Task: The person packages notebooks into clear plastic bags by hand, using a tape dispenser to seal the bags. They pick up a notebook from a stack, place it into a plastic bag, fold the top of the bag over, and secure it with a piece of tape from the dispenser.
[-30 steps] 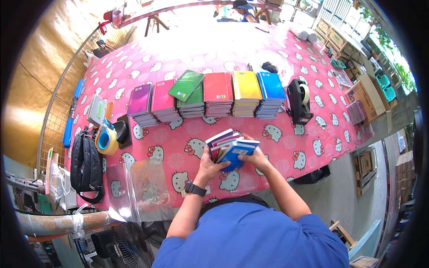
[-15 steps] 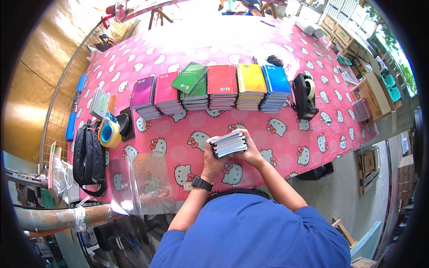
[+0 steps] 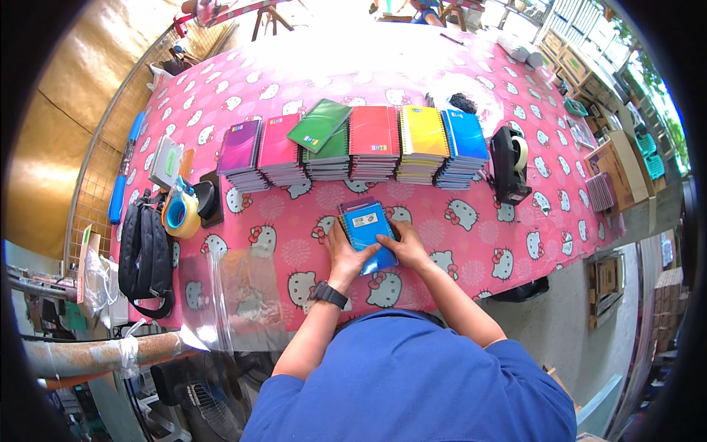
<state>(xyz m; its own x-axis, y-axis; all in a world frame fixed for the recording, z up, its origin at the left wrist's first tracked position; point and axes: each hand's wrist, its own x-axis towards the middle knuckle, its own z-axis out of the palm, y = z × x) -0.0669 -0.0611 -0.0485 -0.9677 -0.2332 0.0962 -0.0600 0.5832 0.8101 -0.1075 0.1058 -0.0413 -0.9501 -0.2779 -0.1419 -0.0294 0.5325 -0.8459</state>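
Note:
Between my hands is a small stack of spiral notebooks, a blue notebook (image 3: 366,234) on top with a white label, and a purple edge showing behind it. My left hand (image 3: 346,254) wraps the stack's left side, thumb across the blue cover. On the other side my right hand (image 3: 406,247) grips it, thumb pressed on the cover. Beyond them stand stacks of wire-bound notebooks in a row: purple (image 3: 240,144), pink (image 3: 279,140), green (image 3: 335,151), red (image 3: 373,131), yellow (image 3: 423,132) and blue (image 3: 466,136). One green notebook (image 3: 319,125) lies askew on its stack.
A black tape dispenser (image 3: 508,169) stands right of the row. At left are a black bag (image 3: 143,254), tape rolls (image 3: 179,211) and a blue pole-like object (image 3: 120,188). Clear plastic (image 3: 243,295) lies at the pink patterned table's (image 3: 309,243) near left edge. Cartons (image 3: 617,169) stand at far right.
The held stack has turned from showing its page edges to lying with the blue cover facing up. My hands have shifted to its sides with thumbs on top.

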